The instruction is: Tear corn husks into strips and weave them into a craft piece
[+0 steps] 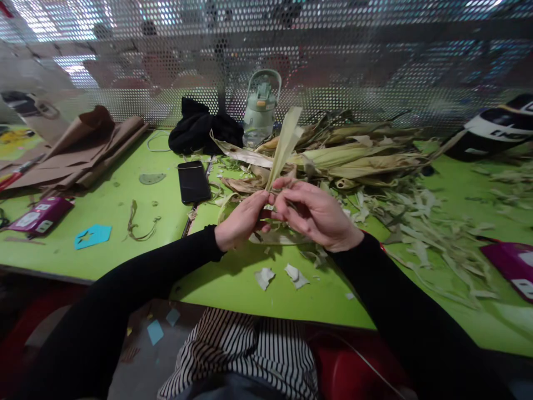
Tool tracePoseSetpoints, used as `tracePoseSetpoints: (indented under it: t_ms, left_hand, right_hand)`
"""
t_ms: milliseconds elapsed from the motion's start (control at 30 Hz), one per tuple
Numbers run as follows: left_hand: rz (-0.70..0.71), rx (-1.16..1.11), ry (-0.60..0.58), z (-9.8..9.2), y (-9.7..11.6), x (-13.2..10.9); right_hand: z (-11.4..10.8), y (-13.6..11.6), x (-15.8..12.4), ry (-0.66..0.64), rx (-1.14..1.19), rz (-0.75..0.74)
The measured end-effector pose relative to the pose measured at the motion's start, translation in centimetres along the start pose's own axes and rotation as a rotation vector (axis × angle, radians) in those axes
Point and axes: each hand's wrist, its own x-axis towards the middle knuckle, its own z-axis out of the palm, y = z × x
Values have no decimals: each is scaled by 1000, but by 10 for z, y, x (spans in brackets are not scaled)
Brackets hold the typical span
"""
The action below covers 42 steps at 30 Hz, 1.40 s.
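Note:
A pale corn husk (283, 147) stands upright between my hands, its wide end pointing up and away from me. My left hand (244, 219) is closed on its lower end, thumb against the fingers. Beside it my right hand (314, 214) has its fingers curled in at the same lower end, fingertips close to the left thumb. What lies between the fingers is partly hidden. Just behind my hands lies a heap of dried corn husks (353, 158). Two small white scraps (296, 276) lie on the green table (233, 280) in front of them.
Left of my hands lie a black phone (194, 182), a blue paper cutout (92, 237) and brown paper (100, 150). A green bottle (261, 108) and black cloth (204, 130) stand near the perforated screen (166, 66). Shredded husk strips (433, 239) spread to the right.

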Motion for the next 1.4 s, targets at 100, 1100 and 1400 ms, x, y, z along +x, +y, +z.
tracePoseSetpoints:
  t_ms: [100, 1100, 1400]
  left_hand:
    - [129, 23, -9, -4, 5, 1]
    - [-154, 96, -74, -14, 26, 2]
    - [-84, 254, -111, -8, 20, -3]
  right_hand:
    - [-5, -13, -8, -117, -260, 215]
    - [-46, -43, -14, 454, -852, 32]
    - [-11, 5, -6, 138, -1056, -55]
